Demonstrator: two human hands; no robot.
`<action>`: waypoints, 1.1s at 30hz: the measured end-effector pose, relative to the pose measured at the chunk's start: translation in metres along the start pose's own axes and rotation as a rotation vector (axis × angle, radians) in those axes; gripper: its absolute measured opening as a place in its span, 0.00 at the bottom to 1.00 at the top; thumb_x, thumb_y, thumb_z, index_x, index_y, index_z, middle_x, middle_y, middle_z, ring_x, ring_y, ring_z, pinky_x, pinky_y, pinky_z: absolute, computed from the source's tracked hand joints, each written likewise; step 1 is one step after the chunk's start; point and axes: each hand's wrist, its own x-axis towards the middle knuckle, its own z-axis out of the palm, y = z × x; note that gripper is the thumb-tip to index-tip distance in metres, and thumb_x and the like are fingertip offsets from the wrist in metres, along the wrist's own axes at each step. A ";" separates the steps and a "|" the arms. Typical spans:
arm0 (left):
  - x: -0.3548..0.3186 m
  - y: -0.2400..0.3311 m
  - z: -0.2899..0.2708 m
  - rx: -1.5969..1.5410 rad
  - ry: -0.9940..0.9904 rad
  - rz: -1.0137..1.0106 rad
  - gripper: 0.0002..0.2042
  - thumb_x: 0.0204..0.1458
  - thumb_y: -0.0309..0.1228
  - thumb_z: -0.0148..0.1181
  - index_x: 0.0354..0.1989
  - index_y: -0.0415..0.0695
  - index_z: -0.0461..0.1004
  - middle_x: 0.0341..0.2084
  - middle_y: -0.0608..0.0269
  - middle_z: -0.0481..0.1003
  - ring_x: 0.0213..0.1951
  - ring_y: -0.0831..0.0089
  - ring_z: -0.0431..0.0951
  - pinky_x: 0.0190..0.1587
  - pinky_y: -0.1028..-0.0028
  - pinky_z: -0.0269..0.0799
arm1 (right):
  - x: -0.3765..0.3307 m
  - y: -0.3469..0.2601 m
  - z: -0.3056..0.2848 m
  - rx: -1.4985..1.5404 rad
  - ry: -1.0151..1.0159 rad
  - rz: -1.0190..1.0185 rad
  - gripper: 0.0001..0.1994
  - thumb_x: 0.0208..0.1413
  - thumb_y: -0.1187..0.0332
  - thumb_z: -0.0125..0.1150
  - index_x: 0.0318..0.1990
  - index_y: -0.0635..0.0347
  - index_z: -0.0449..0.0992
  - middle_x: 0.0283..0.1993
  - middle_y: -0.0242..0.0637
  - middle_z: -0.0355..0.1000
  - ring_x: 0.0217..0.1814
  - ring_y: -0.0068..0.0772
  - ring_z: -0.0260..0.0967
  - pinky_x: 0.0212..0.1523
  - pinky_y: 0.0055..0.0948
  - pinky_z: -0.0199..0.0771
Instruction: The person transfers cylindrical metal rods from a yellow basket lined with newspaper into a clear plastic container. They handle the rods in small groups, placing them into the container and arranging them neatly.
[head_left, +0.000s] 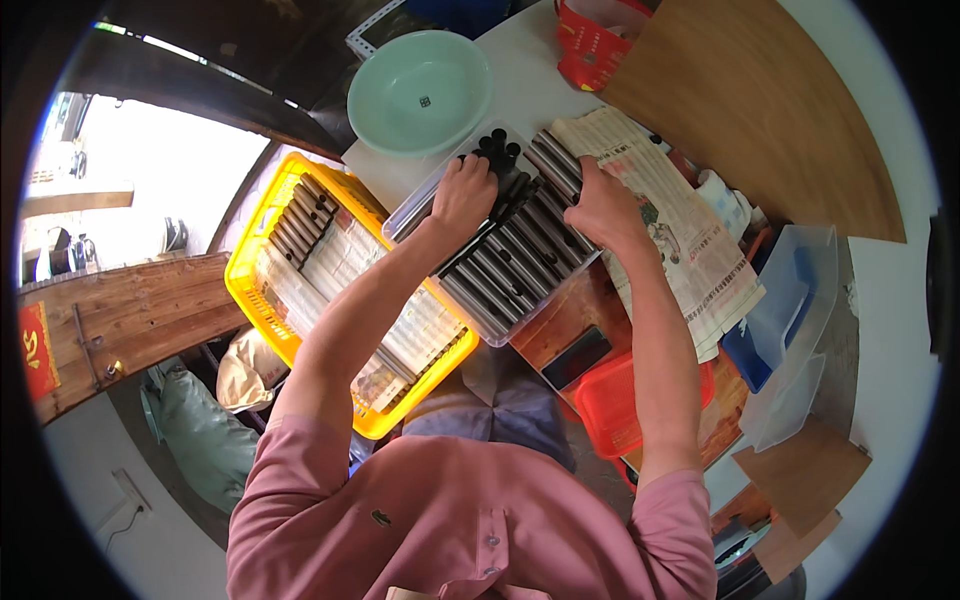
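A clear plastic box point(520, 325) holds rows of grey metal tubes point(512, 262), with dark tube ends point(497, 150) standing up at its far side. My left hand point(466, 195) is over the box's far left part, its fingers curled down onto the dark tubes; the fingertips are partly hidden. At the far right corner, my right hand point(608, 208) grips the end of a short row of shiny metal tubes point(556, 163), thumb on the near side and fingers on the far side. These tubes lie level, beside the newspaper.
A yellow basket point(290, 352) lined with newspaper, holding several tubes point(300, 225), stands at the left. Beyond is a pale green basin point(420, 90). Newspaper point(680, 235), a red basket point(610, 405), a phone point(577, 357) and a blue tray point(750, 355) lie right.
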 end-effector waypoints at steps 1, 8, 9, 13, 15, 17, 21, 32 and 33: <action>0.002 0.001 -0.002 -0.027 -0.009 -0.039 0.05 0.47 0.25 0.57 0.31 0.45 0.78 0.28 0.61 0.75 0.41 0.65 0.76 0.46 0.66 0.67 | -0.004 -0.004 -0.001 0.026 -0.007 0.008 0.27 0.41 0.73 0.60 0.53 0.66 0.66 0.47 0.62 0.74 0.49 0.65 0.73 0.50 0.51 0.72; -0.002 -0.010 -0.006 -0.120 -0.170 -0.040 0.07 0.48 0.24 0.57 0.35 0.44 0.77 0.28 0.60 0.77 0.41 0.64 0.77 0.47 0.66 0.67 | -0.030 0.016 0.010 0.159 0.034 -0.023 0.30 0.40 0.72 0.63 0.55 0.66 0.65 0.42 0.60 0.75 0.45 0.61 0.74 0.47 0.47 0.72; -0.003 -0.008 -0.007 -0.101 -0.182 -0.022 0.07 0.48 0.24 0.57 0.35 0.44 0.77 0.28 0.61 0.77 0.41 0.64 0.78 0.48 0.66 0.67 | -0.034 0.018 0.008 0.166 0.036 -0.003 0.28 0.40 0.73 0.62 0.54 0.67 0.65 0.43 0.60 0.75 0.47 0.62 0.74 0.49 0.48 0.72; 0.003 0.001 -0.005 -0.095 0.042 0.278 0.07 0.49 0.26 0.57 0.35 0.45 0.78 0.29 0.64 0.78 0.40 0.66 0.78 0.48 0.67 0.67 | -0.048 0.018 -0.002 0.221 0.035 0.064 0.25 0.40 0.73 0.61 0.49 0.67 0.65 0.43 0.60 0.75 0.48 0.66 0.72 0.51 0.52 0.72; 0.007 -0.002 0.016 -0.076 0.151 0.450 0.07 0.49 0.27 0.58 0.36 0.46 0.79 0.29 0.66 0.78 0.40 0.67 0.78 0.48 0.67 0.67 | -0.051 0.017 -0.002 0.246 0.035 0.062 0.24 0.41 0.73 0.62 0.49 0.68 0.65 0.43 0.60 0.75 0.48 0.66 0.72 0.51 0.52 0.71; 0.017 0.001 0.018 -0.027 -0.199 0.402 0.08 0.49 0.28 0.59 0.38 0.48 0.80 0.29 0.67 0.78 0.40 0.68 0.78 0.47 0.68 0.66 | -0.054 0.021 0.002 0.261 0.045 0.061 0.24 0.41 0.73 0.62 0.49 0.68 0.65 0.44 0.60 0.74 0.48 0.67 0.72 0.52 0.52 0.71; 0.031 0.001 0.033 0.045 -0.406 0.418 0.06 0.50 0.31 0.58 0.34 0.55 0.80 0.29 0.69 0.79 0.40 0.72 0.78 0.48 0.68 0.63 | -0.060 0.029 0.015 0.287 0.088 -0.027 0.24 0.41 0.72 0.63 0.49 0.68 0.66 0.51 0.62 0.71 0.54 0.66 0.69 0.55 0.50 0.69; 0.027 -0.007 0.028 0.134 -0.266 0.337 0.05 0.49 0.31 0.58 0.28 0.52 0.81 0.29 0.67 0.79 0.38 0.69 0.79 0.45 0.68 0.66 | -0.048 0.024 0.007 0.018 0.113 -0.049 0.27 0.43 0.74 0.61 0.56 0.65 0.66 0.48 0.58 0.74 0.50 0.62 0.73 0.48 0.50 0.74; 0.028 -0.007 0.026 0.142 -0.278 0.315 0.06 0.50 0.32 0.58 0.27 0.52 0.82 0.30 0.67 0.80 0.39 0.69 0.79 0.45 0.68 0.66 | -0.039 0.020 0.008 -0.061 0.141 -0.079 0.26 0.43 0.75 0.60 0.55 0.64 0.67 0.49 0.58 0.74 0.50 0.63 0.73 0.47 0.51 0.74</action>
